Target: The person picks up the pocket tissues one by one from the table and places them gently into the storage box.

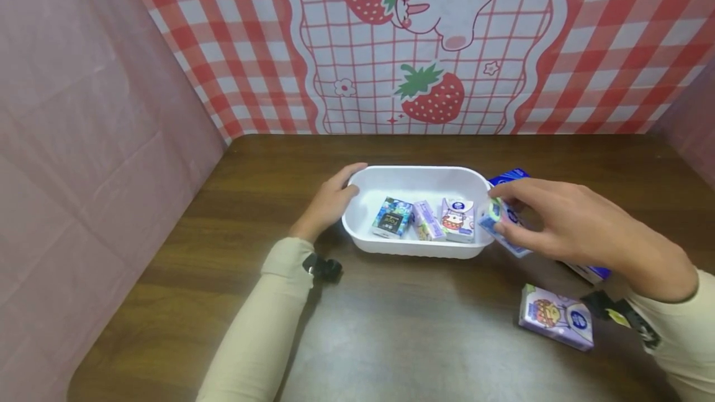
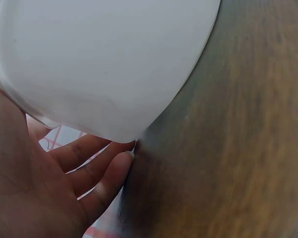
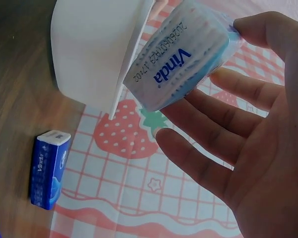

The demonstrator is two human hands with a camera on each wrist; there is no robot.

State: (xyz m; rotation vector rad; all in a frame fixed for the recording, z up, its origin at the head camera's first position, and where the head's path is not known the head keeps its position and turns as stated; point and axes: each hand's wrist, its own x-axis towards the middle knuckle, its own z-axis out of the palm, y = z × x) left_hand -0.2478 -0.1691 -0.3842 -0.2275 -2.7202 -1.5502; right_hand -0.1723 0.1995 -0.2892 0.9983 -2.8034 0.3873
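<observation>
A white tub [image 1: 413, 250] sits on the brown table [image 1: 223, 303]; taking it as the middle of a clock with twelve at the far edge, the left hand [image 1: 328, 203] is at nine o'clock. It grips that end, thumb over the rim and the other fingers against the outside wall.

The right hand [image 1: 586, 222] is at three o'clock and pinches a tissue pack [image 3: 181, 59] between thumb and fingers. In the right wrist view this pack's end reads "Vinda". It is tilted beside the tub's rim, and whether the two touch I cannot tell.

Three packs lie inside the tub: a blue-green pack [image 1: 393, 217] with a dark label toward eight o'clock, a narrow purple pack [image 1: 429, 221] at about six, and a cartoon pack [image 1: 458, 220] toward four.

Outside, a dark blue pack [image 1: 509, 175] shows at two o'clock, partly behind the right hand, and the end of another blue pack [image 1: 592, 273] shows at four o'clock, mostly hidden under that hand. A lilac pack [image 1: 557, 317] lies flat on the table, also toward four but nearer the person. At twelve hangs a red-and-white strawberry cloth [image 1: 346, 48].
</observation>
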